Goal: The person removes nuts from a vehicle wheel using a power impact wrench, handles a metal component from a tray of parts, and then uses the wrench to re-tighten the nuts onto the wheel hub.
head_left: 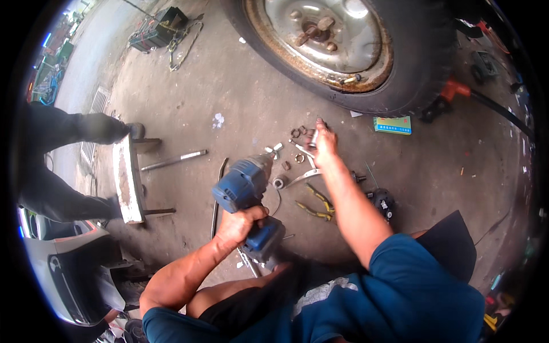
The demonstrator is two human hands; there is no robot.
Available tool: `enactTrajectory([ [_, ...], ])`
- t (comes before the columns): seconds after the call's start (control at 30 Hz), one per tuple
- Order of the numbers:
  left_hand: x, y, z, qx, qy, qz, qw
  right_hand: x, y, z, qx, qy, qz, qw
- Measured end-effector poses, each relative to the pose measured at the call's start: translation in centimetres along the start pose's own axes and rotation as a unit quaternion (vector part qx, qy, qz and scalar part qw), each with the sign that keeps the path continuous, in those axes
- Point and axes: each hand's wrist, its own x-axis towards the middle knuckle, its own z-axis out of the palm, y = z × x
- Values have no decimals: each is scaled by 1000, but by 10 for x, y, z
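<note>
My left hand (240, 224) is wrapped round the grip of a blue cordless impact wrench (243, 182), its nose pointing up and to the right. Farther right, my right hand (326, 144) is closed on a short, shiny metal cylinder (311, 139), perhaps a socket, partly hidden by the fingers and blurred. Near it on the floor lie several nuts (295, 133) and a curved metal piece (306, 176). Another socket (279, 182) stands beside the wrench's nose. Pliers with yellow-and-black handles (315, 210) rest below my right forearm.
A large wheel with a rusty rim (377, 74) fills the top. Below it sits a green box (393, 125). A person's dark-trousered legs (68, 200) stand at the left by a low white-topped stool (127, 180). A metal bar (174, 160) lies beside it.
</note>
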Motion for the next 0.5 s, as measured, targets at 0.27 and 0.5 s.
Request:
enactTrajectory([
  [0.27,22,-29,-44,-24,109,-37,993,14,3,-28,-714,-31,-253,653],
  [0.5,26,-42,-45,-109,96,-138,980,10,1,-29,-749,-81,-328,570],
])
